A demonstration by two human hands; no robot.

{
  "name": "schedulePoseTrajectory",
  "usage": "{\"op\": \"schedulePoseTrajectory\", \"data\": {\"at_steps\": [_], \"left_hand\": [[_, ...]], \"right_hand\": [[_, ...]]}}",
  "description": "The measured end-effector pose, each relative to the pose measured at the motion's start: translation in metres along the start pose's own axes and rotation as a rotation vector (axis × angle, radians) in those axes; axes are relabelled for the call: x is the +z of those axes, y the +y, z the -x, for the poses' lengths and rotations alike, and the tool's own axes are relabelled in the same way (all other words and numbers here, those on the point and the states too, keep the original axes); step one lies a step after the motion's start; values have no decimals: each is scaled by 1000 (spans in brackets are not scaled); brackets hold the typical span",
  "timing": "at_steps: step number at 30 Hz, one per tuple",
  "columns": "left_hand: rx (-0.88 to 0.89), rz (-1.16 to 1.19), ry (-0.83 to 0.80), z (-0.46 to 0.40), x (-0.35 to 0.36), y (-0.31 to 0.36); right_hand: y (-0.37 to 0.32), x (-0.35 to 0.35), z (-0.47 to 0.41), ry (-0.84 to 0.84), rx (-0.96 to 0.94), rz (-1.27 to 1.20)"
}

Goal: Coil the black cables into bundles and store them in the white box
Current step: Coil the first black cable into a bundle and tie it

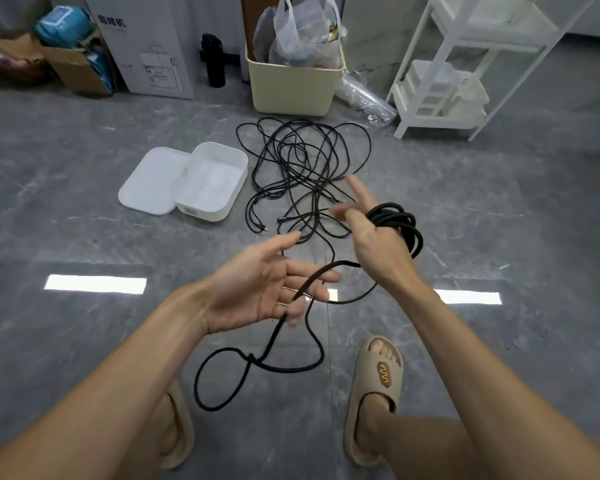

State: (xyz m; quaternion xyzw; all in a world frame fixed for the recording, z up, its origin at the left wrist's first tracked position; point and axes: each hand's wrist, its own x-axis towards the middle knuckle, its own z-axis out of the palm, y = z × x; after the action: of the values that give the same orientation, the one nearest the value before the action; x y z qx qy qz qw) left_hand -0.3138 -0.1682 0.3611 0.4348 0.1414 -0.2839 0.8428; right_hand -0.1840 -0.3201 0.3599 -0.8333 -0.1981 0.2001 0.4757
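Note:
My right hand holds a coil of black cable looped around its palm, with the index finger pointing up and blurred. The cable's free length runs from the coil across my left hand, whose palm faces up with straight fingers, then hangs to a loop on the floor. A loose tangle of thinner black cables lies on the floor ahead. The white box stands open to the left of the tangle, its lid lying flat beside it.
A cream bin with plastic bags stands behind the tangle. A white shelf rack is at the back right, a cardboard carton and a black bottle at the back left. My sandalled feet are on the grey floor.

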Motion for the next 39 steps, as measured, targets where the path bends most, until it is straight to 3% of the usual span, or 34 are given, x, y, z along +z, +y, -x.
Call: {"op": "schedulePoseTrajectory", "data": {"at_steps": [4,8,15,20,22,28,35,39], "left_hand": [[121,-260,159,4,-4,11],[315,-519,398,13,-1,19],[435,-542,459,17,-7,23],[465,-616,533,5,-5,16],[484,-607,482,1,-3,10],[474,-661,366,-4,9,-5],[387,-805,332,-7,6,-12],[320,-770,307,-7,3,-8]], "right_hand": [[0,0,7,-330,220,131],[-9,3,14,-687,349,-49],[-22,10,17,-1336,432,-533],[-23,23,24,-1591,431,-1152],[-25,25,27,-1590,402,-1301],[-42,15,31,-1291,193,-1484],[-34,12,20,-1036,221,-1829],[-35,8,15,-719,189,-1852]]}}
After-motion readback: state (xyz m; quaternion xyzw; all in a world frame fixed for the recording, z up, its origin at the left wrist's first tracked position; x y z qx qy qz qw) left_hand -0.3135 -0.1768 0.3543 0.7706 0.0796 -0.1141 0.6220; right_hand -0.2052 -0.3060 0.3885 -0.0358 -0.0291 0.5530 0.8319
